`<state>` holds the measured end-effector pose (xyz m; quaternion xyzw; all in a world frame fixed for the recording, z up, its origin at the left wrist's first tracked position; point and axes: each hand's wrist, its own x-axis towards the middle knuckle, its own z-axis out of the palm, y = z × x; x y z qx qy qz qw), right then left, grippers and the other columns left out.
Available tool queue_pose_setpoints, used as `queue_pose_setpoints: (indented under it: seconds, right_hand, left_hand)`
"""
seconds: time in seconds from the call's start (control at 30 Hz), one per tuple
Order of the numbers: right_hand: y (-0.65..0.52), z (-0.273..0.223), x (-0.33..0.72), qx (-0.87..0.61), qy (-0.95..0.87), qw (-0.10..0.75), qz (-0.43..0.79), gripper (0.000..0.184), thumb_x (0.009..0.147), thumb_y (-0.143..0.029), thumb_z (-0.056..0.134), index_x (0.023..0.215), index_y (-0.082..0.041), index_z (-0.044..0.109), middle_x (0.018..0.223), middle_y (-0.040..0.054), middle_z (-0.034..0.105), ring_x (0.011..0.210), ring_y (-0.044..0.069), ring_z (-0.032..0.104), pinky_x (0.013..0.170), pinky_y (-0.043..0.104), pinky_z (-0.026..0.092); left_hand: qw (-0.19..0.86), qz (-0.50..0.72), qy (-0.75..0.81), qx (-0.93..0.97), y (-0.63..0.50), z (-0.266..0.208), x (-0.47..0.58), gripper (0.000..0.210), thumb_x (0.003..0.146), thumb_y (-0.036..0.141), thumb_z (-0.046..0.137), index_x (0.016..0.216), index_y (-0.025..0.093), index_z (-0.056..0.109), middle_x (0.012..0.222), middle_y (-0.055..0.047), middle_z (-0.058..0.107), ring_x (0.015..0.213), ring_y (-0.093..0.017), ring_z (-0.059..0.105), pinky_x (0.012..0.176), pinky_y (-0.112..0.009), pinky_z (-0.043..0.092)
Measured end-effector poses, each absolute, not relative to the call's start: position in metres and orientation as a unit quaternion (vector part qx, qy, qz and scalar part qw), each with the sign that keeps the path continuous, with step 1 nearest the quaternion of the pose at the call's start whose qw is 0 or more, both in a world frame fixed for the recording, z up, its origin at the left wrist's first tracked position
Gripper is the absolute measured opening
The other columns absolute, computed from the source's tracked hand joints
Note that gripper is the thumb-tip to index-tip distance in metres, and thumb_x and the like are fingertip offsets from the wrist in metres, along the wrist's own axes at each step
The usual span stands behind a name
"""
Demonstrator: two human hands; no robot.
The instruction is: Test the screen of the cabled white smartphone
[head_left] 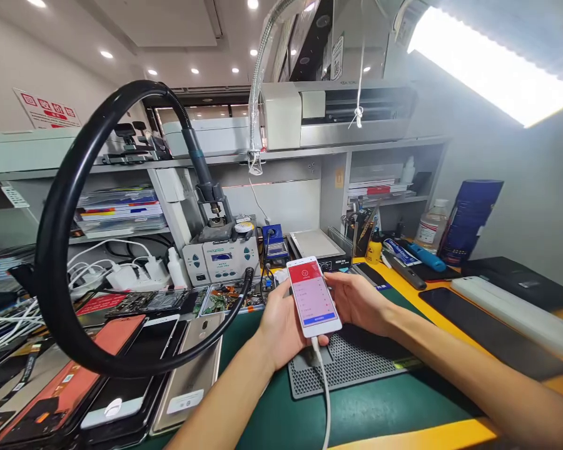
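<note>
A white smartphone [313, 297] is held up at the middle, tilted, its lit screen red at the top with a pale list below and a blue bar near the bottom. Beneath and along its left side, my left hand [279, 325] is closed around it. My right hand [356, 303] is at the phone's right edge, with its fingertips against the side and partly hidden behind it. A white charging cable [324, 387] is plugged into the phone's bottom end and runs down towards me. Under the hands lies a grey perforated mat [370, 359] on a green work mat [281, 412].
A thick black hose [65, 187] loops across the left, by a hot-air station [223, 256]. Several phones, including a gold one [192, 369], lie at left. A parts tray [225, 297] stands behind. A bright lamp [492, 62] hangs upper right; a dark phone-like slab [488, 328] lies right.
</note>
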<state>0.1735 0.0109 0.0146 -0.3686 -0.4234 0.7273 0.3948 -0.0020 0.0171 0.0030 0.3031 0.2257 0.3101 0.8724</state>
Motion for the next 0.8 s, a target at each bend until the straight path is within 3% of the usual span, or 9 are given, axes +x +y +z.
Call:
queue_pose_setpoints:
  seconds: [0.07, 0.27, 0.37, 0.47, 0.8]
  right_hand:
    - [0.0078, 0.0161, 0.1732, -0.369, -0.446, 0.396, 0.713, 0.033, 0.087, -0.029, 0.052, 0.117, -0.017, 0.062, 0.101, 0.0097, 0.073, 0.079, 0.022, 0.066, 0.074, 0.038, 0.052]
    - [0.0026, 0.0151, 0.1715, -0.363, -0.513, 0.388, 0.674, 0.054, 0.057, -0.007, 0.057, 0.110, -0.018, 0.064, 0.094, 0.0061, 0.073, 0.076, 0.019, 0.065, 0.068, 0.031, 0.049]
    - [0.0046, 0.0140, 0.1720, -0.364, -0.488, 0.383, 0.695, 0.045, 0.066, -0.014, 0.059, 0.110, -0.018, 0.064, 0.093, 0.0067, 0.072, 0.077, 0.020, 0.064, 0.070, 0.033, 0.049]
    - [0.0073, 0.0158, 0.1724, -0.382, -0.424, 0.383, 0.726, 0.031, 0.084, -0.037, 0.054, 0.106, -0.017, 0.065, 0.098, 0.0088, 0.070, 0.084, 0.022, 0.063, 0.076, 0.038, 0.050]
    - [0.0097, 0.0189, 0.1722, -0.441, -0.394, 0.365, 0.719, 0.053, 0.088, -0.065, 0.048, 0.107, -0.018, 0.063, 0.096, 0.0094, 0.069, 0.086, 0.026, 0.062, 0.078, 0.042, 0.046]
  left_hand:
    - [0.873, 0.310, 0.227, 0.302, 0.0164, 0.0043, -0.0022, 0.054, 0.094, 0.052, 0.041, 0.118, 0.009, 0.063, 0.094, -0.016, 0.066, 0.069, -0.028, 0.066, 0.047, -0.036, 0.053]
    - [0.873, 0.318, 0.232, 0.287, 0.0150, 0.0056, -0.0029, 0.049, 0.093, 0.050, 0.044, 0.114, 0.010, 0.064, 0.087, -0.012, 0.066, 0.064, -0.026, 0.065, 0.044, -0.034, 0.053]
    - [0.871, 0.312, 0.238, 0.295, 0.0153, 0.0048, -0.0029, 0.049, 0.093, 0.050, 0.044, 0.113, 0.010, 0.065, 0.088, -0.013, 0.067, 0.065, -0.027, 0.066, 0.045, -0.034, 0.053]
    - [0.867, 0.304, 0.240, 0.312, 0.0146, 0.0047, -0.0020, 0.051, 0.093, 0.051, 0.045, 0.114, 0.010, 0.065, 0.092, -0.015, 0.068, 0.069, -0.028, 0.067, 0.048, -0.035, 0.054]
    - [0.866, 0.277, 0.239, 0.340, 0.0105, 0.0060, 0.0015, 0.058, 0.094, 0.057, 0.046, 0.116, 0.006, 0.065, 0.103, -0.019, 0.068, 0.080, -0.030, 0.068, 0.054, -0.038, 0.056]
